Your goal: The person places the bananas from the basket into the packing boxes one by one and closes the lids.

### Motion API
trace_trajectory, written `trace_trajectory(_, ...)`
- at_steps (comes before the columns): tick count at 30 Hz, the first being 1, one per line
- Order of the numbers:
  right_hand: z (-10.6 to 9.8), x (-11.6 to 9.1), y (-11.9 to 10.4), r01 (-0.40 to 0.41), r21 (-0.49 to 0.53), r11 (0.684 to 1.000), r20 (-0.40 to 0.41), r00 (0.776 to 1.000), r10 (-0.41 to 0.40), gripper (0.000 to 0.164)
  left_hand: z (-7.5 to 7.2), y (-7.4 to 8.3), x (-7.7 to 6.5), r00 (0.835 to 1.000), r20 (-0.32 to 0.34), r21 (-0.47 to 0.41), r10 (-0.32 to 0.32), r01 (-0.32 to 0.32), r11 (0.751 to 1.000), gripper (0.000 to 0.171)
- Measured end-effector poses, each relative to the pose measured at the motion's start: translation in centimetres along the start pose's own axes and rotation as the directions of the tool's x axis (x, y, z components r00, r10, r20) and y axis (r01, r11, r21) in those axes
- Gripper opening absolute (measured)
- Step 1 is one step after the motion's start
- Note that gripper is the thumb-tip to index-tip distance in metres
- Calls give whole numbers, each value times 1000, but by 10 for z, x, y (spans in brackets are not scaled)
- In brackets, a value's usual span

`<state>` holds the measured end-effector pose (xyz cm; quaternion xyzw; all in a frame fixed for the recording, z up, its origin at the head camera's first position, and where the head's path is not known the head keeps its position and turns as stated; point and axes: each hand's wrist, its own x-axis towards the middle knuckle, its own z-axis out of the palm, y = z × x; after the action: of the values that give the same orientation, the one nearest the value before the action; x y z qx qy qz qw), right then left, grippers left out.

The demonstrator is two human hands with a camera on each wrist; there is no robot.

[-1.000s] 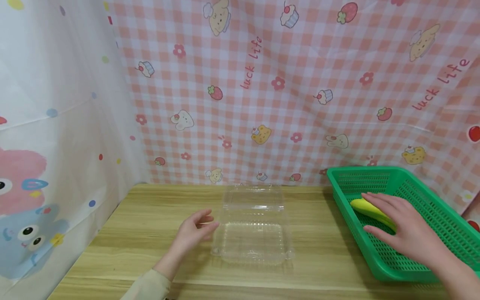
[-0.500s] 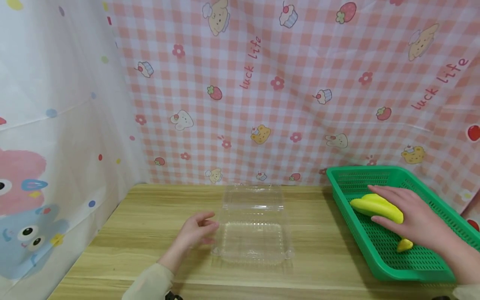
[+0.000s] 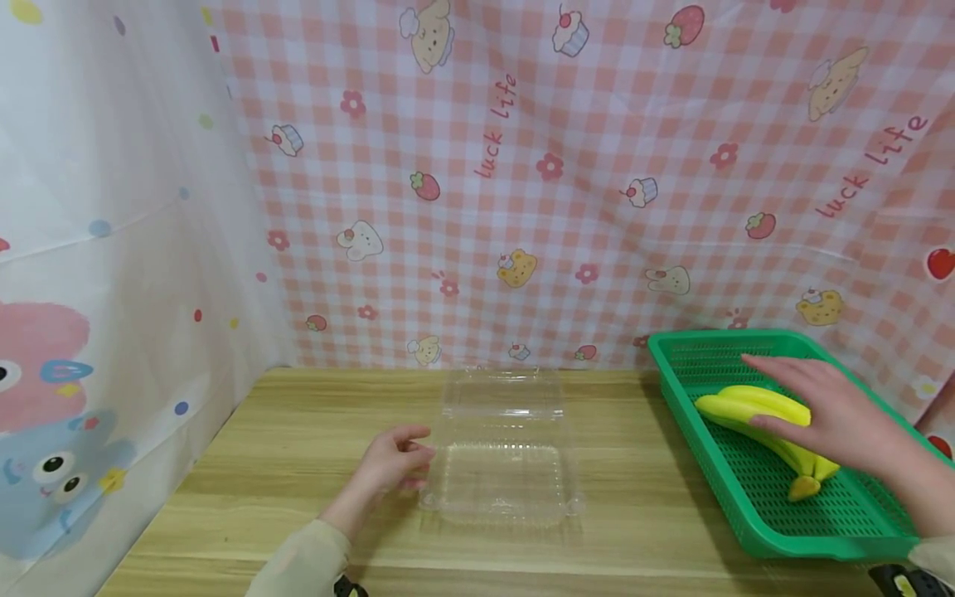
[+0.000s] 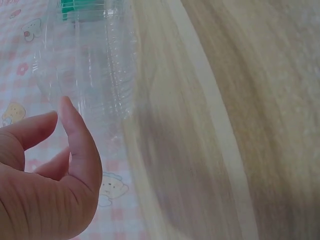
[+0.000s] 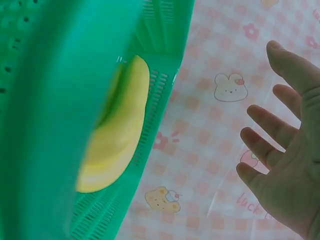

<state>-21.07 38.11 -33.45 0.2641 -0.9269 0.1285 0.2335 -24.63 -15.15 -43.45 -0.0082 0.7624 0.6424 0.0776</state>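
A bunch of yellow bananas (image 3: 764, 423) lies in the green plastic basket (image 3: 675, 410) at the right, its brown stem end toward me. Over the basket is my right hand (image 3: 836, 414), fingers spread, overlapping part of the bananas in the head view. The right wrist view has that hand (image 5: 287, 150) with nothing in it, apart from the bananas (image 5: 117, 135). My left hand (image 3: 388, 460) is at the left side of a clear plastic clamshell box (image 3: 503, 481) whose lid stands raised at the back. Its fingers are loosely bent with nothing between them, near the clear box (image 4: 90, 55) in the left wrist view.
Both the box and basket stand on a wood-grain table (image 3: 313, 431). A pink checked cloth (image 3: 477, 207) hangs right behind the table, and a white patterned cloth (image 3: 134, 249) hangs along the left side.
My right hand has moved right and slightly up, off the bananas, and more of the bunch and its stem now show. The left hand has barely moved.
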Motion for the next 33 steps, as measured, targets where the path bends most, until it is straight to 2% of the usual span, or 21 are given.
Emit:
trace_trajectory(7, -2, 8, 11, 41, -72, 997, 19, 999, -40, 78, -1, -1, 1, 1000, 6, 6, -1, 1, 1000, 44)
trace_trajectory(17, -4, 18, 25, 2, -186, 983, 114, 993, 20, 71, -2, -3, 3, 999, 36, 18, -8, 7, 1000, 41)
trace_trajectory(27, -3, 34, 34, -45, -196, 980, 208, 974, 86, 70, -2, -3, 2, 999, 33, 11, -3, 3, 1000, 41)
trace_trajectory(33, 4, 40, 39, -40, -195, 980, 242, 966, 88, 68, -1, -3, 2, 1000, 28, 14, -9, 8, 1000, 40)
